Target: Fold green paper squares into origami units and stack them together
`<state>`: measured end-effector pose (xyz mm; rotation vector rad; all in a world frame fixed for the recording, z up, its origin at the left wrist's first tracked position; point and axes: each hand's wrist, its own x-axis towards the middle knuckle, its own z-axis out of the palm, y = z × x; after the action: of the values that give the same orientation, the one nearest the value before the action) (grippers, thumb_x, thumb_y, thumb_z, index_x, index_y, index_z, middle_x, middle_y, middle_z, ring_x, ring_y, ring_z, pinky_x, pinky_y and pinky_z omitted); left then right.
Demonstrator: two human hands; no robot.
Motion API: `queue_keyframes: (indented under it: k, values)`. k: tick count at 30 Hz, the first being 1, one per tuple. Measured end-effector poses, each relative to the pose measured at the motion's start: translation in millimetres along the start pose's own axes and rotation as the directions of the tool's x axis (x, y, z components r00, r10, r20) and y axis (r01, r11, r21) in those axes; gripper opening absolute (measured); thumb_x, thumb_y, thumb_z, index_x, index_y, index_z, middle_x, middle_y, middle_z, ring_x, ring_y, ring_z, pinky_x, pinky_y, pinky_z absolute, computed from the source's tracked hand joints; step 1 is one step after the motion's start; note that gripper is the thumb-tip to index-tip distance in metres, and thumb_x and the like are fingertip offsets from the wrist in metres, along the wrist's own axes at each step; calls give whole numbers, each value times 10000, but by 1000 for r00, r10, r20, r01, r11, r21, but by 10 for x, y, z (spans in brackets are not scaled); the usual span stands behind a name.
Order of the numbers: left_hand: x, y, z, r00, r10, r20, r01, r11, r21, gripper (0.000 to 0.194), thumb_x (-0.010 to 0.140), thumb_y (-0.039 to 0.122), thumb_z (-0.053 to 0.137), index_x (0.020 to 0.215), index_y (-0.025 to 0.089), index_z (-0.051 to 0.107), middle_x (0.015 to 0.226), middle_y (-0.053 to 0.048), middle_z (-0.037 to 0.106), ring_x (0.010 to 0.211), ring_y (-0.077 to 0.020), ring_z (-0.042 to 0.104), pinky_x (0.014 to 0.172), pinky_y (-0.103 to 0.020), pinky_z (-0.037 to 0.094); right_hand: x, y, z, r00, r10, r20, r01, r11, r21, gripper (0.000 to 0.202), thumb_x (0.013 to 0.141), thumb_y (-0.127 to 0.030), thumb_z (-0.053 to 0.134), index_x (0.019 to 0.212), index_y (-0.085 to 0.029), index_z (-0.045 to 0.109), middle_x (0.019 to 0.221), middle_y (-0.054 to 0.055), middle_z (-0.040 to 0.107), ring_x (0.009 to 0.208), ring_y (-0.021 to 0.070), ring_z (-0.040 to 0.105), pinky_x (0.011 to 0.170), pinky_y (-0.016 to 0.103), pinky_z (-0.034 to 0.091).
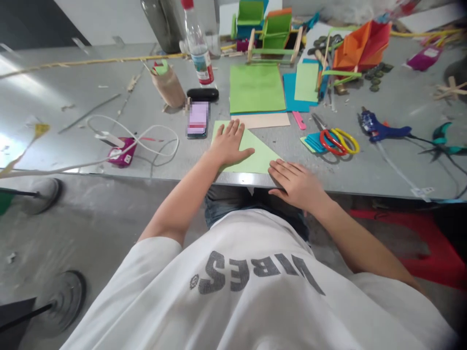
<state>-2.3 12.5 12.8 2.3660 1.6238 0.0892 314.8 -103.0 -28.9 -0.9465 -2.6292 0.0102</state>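
A light green sheet of paper [251, 158], folded to a triangle, lies at the table's front edge. My left hand [229, 143] rests flat on its left part, fingers stretched out and thumb apart. Over the triangle's right corner lies my right hand [292, 180], its fingers extended and the palm partly blurred. Just behind the triangle are a strip of pale paper [260, 120] and a stack of green paper [257, 90]. To the right of my hands, scissors [339, 141] with red and yellow handles lie on small folded blue papers [314, 142].
A phone [197, 119], a black case [203, 94] and a plastic bottle [199, 48] stand or lie left of the paper. A blue glue gun [386, 129] with its cable is at right. Paper models [277, 29] line the back. A white cable [160, 127] loops at left.
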Motion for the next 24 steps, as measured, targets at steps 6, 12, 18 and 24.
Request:
queue_keyframes:
  k: [6, 12, 18, 24]
  values:
    - [-24, 22, -4, 999, 35, -18, -34, 999, 40, 1169, 1130, 720, 679, 1991, 20, 313, 2103, -297, 212, 2003, -476, 213, 1636, -684, 157, -68, -37, 52, 997, 1, -74, -3, 1000, -28, 493, 1245, -392, 699, 1673, -172, 809, 1748, 213, 776, 1616, 447, 793, 1259, 659, 663]
    - [-292, 134, -93, 999, 4, -43, -5, 1000, -13, 1127, 1137, 639, 759, 2004, 81, 305, 2108, -296, 193, 2011, -472, 187, 1631, -683, 175, -118, -141, 63, 993, 16, -115, -18, 1000, -16, 371, 1213, -269, 703, 1513, -318, 914, 1633, 92, 866, 1473, 403, 882, 1090, 629, 721]
    - [-1552, 326, 144, 918, -81, -387, -93, 906, -412, 490, 1167, 666, 622, 1233, 252, 876, 1239, -159, 955, 1221, -360, 900, 1163, -539, 696, -315, -374, 190, 957, 33, -289, -47, 998, -44, 414, 1145, -174, 740, 1414, -415, 942, 1506, 7, 925, 1302, 378, 943, 920, 614, 753]
    - [-2034, 525, 520, 982, -123, 144, 189, 593, -783, 556, 1006, 772, 864, 1210, 255, 889, 1117, -109, 975, 1047, -345, 950, 959, -477, 768, -288, -622, 267, 949, 102, -298, -92, 995, 48, 340, 1173, -175, 714, 1375, -353, 921, 1605, 49, 880, 1426, 404, 905, 992, 645, 736]
